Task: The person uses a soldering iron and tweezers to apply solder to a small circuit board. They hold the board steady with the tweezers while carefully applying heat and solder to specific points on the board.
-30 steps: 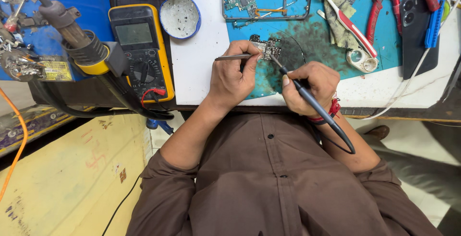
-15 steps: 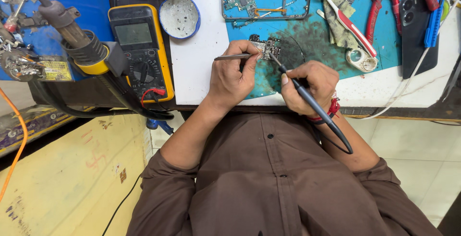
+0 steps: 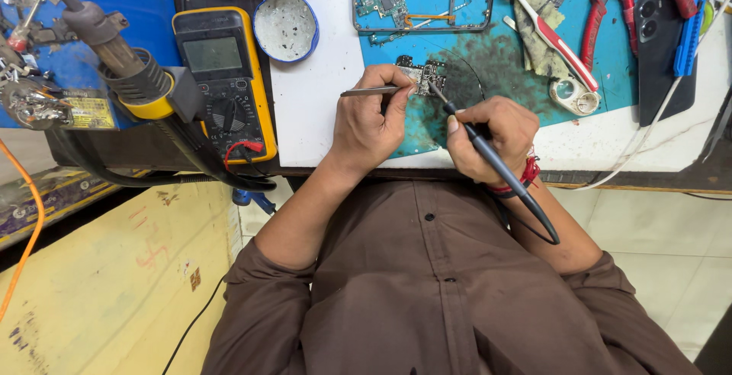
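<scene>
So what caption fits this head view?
Left hand steadies tweezers while right hand applies soldering iron to small circuit board.

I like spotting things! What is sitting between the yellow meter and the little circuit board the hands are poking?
In the head view, a round blue-rimmed tin and bare white bench top lie between the yellow meter and the small circuit board.

The person wears a dark brown button-front shirt (image 3: 450, 283) with a stitched placket running down its middle and small matching buttons. Both sleeves are rolled up into thick folds above the elbows. A red thread band (image 3: 526, 175) circles the right wrist.
</scene>
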`<state>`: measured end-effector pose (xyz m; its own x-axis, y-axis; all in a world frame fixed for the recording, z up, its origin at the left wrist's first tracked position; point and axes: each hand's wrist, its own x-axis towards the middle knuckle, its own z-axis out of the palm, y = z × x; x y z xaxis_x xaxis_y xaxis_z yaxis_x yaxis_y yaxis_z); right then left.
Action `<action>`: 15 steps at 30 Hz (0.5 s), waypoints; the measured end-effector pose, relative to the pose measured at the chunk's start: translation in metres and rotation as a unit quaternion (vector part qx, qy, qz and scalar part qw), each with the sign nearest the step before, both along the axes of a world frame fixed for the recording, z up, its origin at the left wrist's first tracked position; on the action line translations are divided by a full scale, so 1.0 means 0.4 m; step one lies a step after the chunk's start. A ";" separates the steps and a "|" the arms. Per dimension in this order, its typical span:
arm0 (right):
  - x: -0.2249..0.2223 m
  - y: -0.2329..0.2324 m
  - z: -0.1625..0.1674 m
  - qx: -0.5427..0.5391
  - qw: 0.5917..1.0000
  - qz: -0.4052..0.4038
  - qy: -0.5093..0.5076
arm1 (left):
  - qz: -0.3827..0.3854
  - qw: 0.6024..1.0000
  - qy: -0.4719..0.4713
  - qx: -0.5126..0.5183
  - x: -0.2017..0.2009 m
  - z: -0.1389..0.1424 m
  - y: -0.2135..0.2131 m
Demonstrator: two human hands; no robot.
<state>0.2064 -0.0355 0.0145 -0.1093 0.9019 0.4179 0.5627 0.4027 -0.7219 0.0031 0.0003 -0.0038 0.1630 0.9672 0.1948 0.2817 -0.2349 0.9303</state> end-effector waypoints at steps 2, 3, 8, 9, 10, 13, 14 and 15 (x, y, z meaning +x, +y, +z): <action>0.002 0.002 0.002 0.000 1.000 0.021 0.008 | 0.001 1.000 -0.005 0.021 0.002 0.000 0.000; 0.002 0.004 0.002 0.000 0.999 0.032 0.012 | 0.001 0.999 -0.008 0.032 0.002 0.000 0.002; -0.002 0.004 0.003 0.005 1.000 0.017 0.010 | -0.002 1.000 0.003 0.026 0.000 0.002 0.001; -0.002 0.005 0.004 0.007 1.000 0.017 0.010 | -0.002 1.000 0.005 0.026 0.000 0.002 0.000; -0.001 0.005 0.004 0.004 1.000 0.021 0.009 | -0.001 1.000 0.004 0.020 0.001 0.002 0.001; -0.003 0.005 0.005 0.000 1.000 0.023 0.007 | 0.002 1.000 0.003 0.015 0.000 0.002 0.001; -0.003 0.005 0.005 0.003 1.000 0.018 0.004 | 0.001 1.000 0.001 0.022 0.001 0.002 0.001; -0.003 0.006 0.005 0.006 1.000 0.013 0.002 | 0.000 1.000 0.000 0.030 0.001 0.002 0.002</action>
